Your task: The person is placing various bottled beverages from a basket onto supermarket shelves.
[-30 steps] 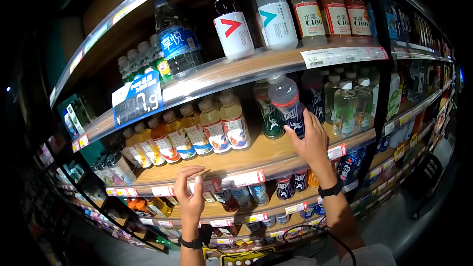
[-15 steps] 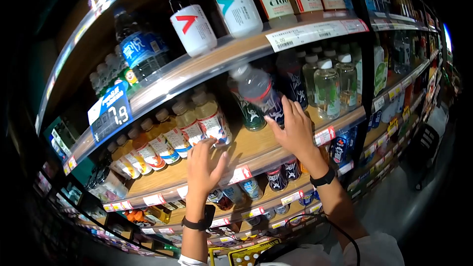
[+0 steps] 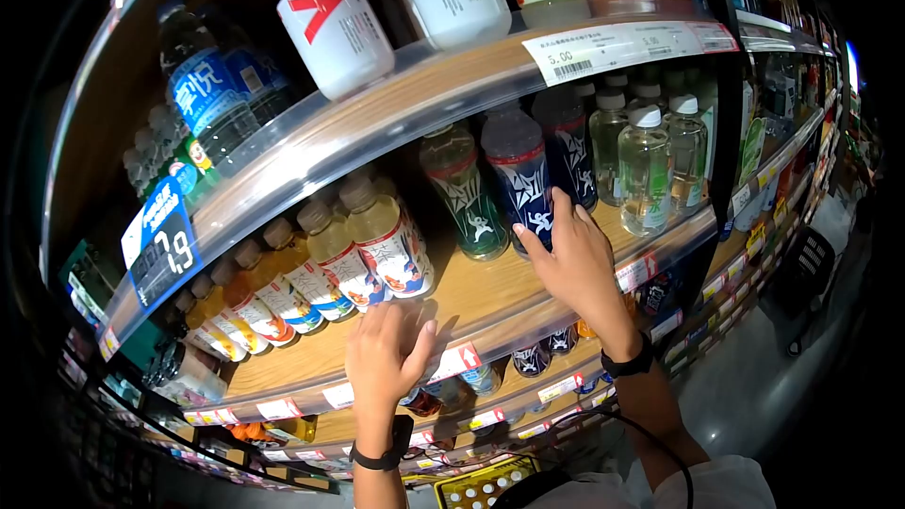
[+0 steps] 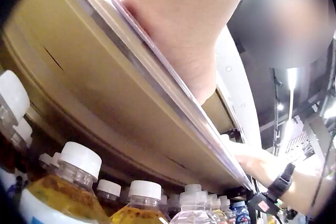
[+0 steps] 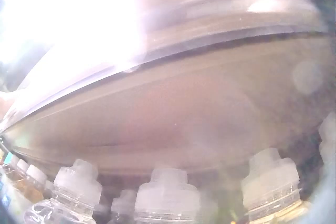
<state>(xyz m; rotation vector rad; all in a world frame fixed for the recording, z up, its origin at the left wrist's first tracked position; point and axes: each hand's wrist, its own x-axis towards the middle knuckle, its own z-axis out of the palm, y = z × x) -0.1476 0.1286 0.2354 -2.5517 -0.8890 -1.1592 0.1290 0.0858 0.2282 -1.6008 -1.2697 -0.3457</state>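
**A:** Your right hand (image 3: 573,264) is touching the dark blue bottle (image 3: 521,179), fingers straight against its lower label rather than wrapped round it. The bottle is standing upright on the wooden shelf (image 3: 490,297), centre of the frame, just beside the green bottle (image 3: 464,190) on its left.

**B:** So how far along are you judging it?

**A:** The bottle is looking set in its place in the front row; what seems left is for you to lift the fingers away, and maybe square it with its neighbours. Your left hand (image 3: 385,353) is resting open at the shelf's front edge, lower centre of the frame, holding nothing.

**B:** And the containers around it?

**A:** Clear bottles with white caps (image 3: 647,170) are standing to the right, holding pale liquid. A row of yellow and orange drinks (image 3: 363,236) is running off to the left. White bottles (image 3: 335,24) are sitting on the shelf above, at the top of the frame. All are appearing capped and full.
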